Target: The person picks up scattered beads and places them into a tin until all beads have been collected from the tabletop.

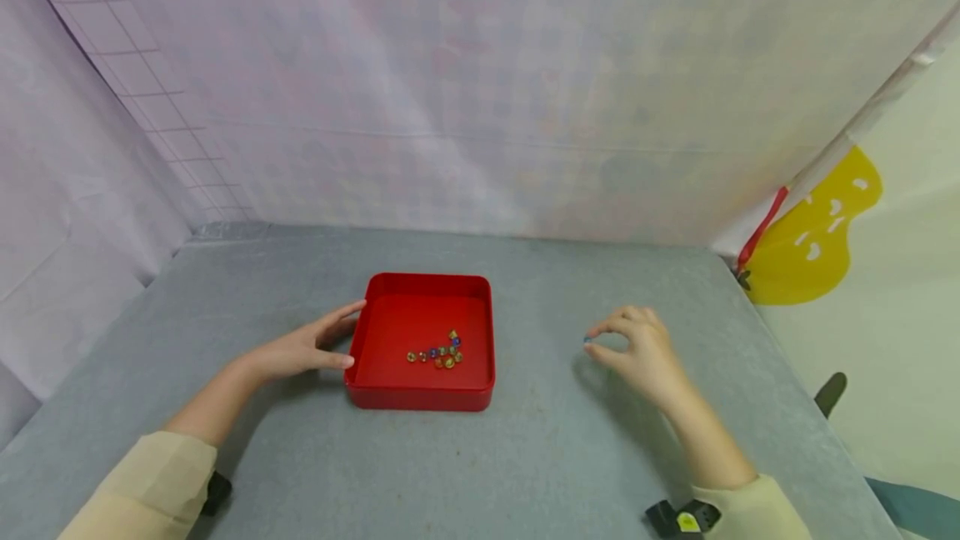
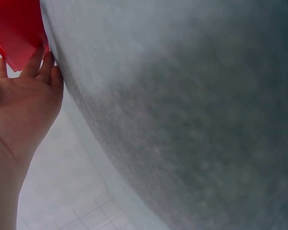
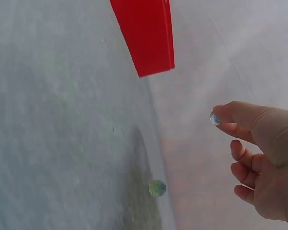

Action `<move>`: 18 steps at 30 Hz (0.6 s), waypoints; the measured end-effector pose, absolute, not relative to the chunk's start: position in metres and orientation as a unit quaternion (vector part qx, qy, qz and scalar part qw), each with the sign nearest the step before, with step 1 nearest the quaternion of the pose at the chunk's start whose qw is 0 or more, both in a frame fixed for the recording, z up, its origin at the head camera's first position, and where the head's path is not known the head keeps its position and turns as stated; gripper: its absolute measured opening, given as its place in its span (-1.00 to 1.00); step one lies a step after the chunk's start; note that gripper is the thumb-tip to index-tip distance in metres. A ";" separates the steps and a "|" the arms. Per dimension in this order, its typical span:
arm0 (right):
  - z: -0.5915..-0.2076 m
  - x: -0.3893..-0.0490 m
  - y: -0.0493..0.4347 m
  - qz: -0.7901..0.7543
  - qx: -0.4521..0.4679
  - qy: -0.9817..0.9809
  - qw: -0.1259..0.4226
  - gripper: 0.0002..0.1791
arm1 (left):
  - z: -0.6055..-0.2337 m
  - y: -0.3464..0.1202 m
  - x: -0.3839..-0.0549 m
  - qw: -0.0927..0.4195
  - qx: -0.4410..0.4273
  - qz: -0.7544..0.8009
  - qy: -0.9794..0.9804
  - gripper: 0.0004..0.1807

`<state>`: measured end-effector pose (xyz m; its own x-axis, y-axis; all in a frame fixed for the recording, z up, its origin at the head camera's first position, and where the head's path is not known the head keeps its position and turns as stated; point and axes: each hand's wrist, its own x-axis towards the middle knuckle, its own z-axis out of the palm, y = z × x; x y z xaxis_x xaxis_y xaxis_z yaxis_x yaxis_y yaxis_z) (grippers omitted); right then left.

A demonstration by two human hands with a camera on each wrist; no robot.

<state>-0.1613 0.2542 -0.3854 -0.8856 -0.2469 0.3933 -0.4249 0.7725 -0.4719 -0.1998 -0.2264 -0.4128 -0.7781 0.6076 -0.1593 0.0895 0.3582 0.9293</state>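
Observation:
A square red tray [image 1: 420, 397] stands on the grey table, with several small glass marbles [image 1: 442, 352] in blue, green and amber gathered toward its front right. My left hand [image 1: 300, 350] rests against the tray's left side, thumb and fingers spread and touching the wall. To the right of the tray, my right hand [image 1: 641, 352] holds a clear marble with blue in it [image 3: 215, 118] between thumb and index finger, above the table. A green marble [image 3: 157, 188] also appears over the tabletop in the right wrist view; I do not make it out in the head view.
Pale patterned cloth [image 1: 480, 90] hangs behind the table and at the left. A yellow shape with white marks [image 1: 817, 240] is on the hanging sheet at the right. The grey tabletop [image 1: 420, 473] extends around the tray to its edges.

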 end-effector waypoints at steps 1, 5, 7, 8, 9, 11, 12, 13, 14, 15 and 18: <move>-0.386 -0.161 0.252 0.284 0.184 -0.928 0.159 -0.84 | -0.413 -0.227 -0.200 0.248 0.222 0.521 0.785 -0.09; -0.387 -0.161 0.246 0.285 0.195 -0.924 0.164 -0.84 | -0.414 -0.226 -0.200 0.247 0.223 0.521 0.786 -0.09; -0.387 -0.161 0.243 0.287 0.199 -0.922 0.168 -0.83 | -0.414 -0.226 -0.200 0.247 0.222 0.521 0.786 -0.09; -0.387 -0.161 0.242 0.287 0.200 -0.921 0.171 -0.83 | -0.413 -0.226 -0.200 0.247 0.221 0.521 0.786 -0.09; -0.388 -0.160 0.241 0.288 0.200 -0.920 0.172 -0.83 | -0.413 -0.226 -0.200 0.248 0.220 0.521 0.787 -0.09; -0.387 -0.160 0.239 0.290 0.202 -0.919 0.175 -0.82 | -0.413 -0.225 -0.200 0.249 0.217 0.520 0.788 -0.08; -0.387 -0.160 0.237 0.290 0.204 -0.918 0.176 -0.82 | -0.412 -0.225 -0.199 0.249 0.216 0.520 0.788 -0.08; -0.387 -0.160 0.236 0.291 0.204 -0.918 0.176 -0.82 | -0.412 -0.225 -0.199 0.249 0.215 0.519 0.789 -0.08; -0.386 -0.160 0.235 0.291 0.206 -0.918 0.175 -0.82 | -0.412 -0.225 -0.199 0.249 0.215 0.519 0.789 -0.08; -0.386 -0.159 0.233 0.293 0.206 -0.918 0.172 -0.83 | -0.411 -0.225 -0.199 0.249 0.215 0.519 0.789 -0.08; -0.384 -0.159 0.229 0.293 0.211 -0.917 0.168 -0.83 | -0.411 -0.225 -0.198 0.248 0.215 0.517 0.791 -0.08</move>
